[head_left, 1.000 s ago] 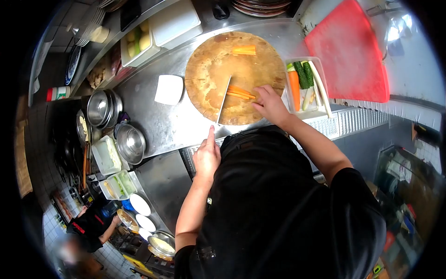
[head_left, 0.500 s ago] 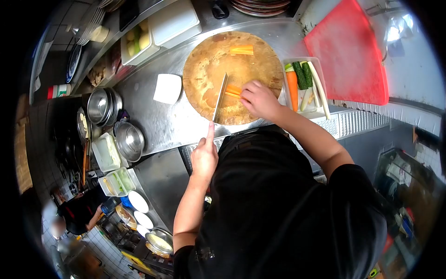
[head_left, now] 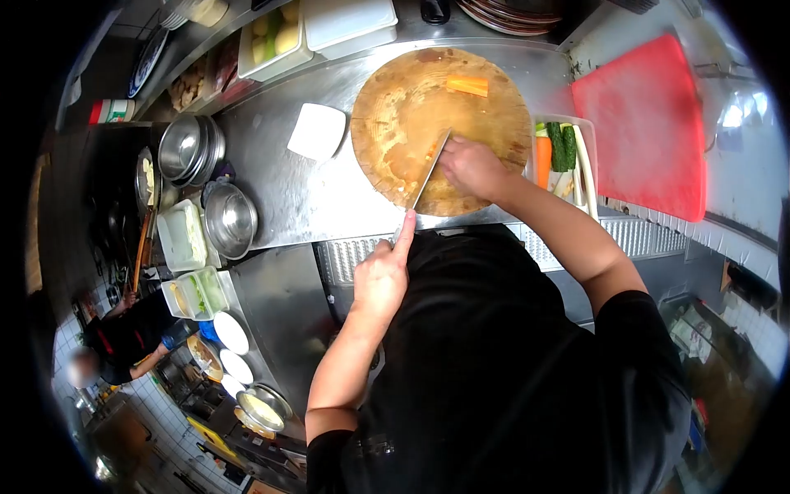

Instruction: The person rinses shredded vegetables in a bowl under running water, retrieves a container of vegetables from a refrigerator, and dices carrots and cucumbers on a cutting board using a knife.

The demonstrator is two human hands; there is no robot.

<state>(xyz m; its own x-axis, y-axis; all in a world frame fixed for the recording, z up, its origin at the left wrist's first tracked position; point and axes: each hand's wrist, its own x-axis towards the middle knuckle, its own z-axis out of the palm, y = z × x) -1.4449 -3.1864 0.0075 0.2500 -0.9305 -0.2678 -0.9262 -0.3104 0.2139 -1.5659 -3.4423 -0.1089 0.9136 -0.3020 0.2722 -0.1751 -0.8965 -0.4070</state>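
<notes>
Left hand (head_left: 381,276): clamped on knife (head_left: 431,174) handle, forefinger extended. Knife: upper centre, over round board (head_left: 395,99); long axis steeply slanted, tip toward upper right. Right hand (head_left: 475,168): fingers together, beside blade.

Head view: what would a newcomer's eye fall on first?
Probably the big round wooden board at centre, with a knife over it, gripped in the left hand close beside the right hand. Next, the bright red board at the right, just beyond the tray of vegetables.
</notes>
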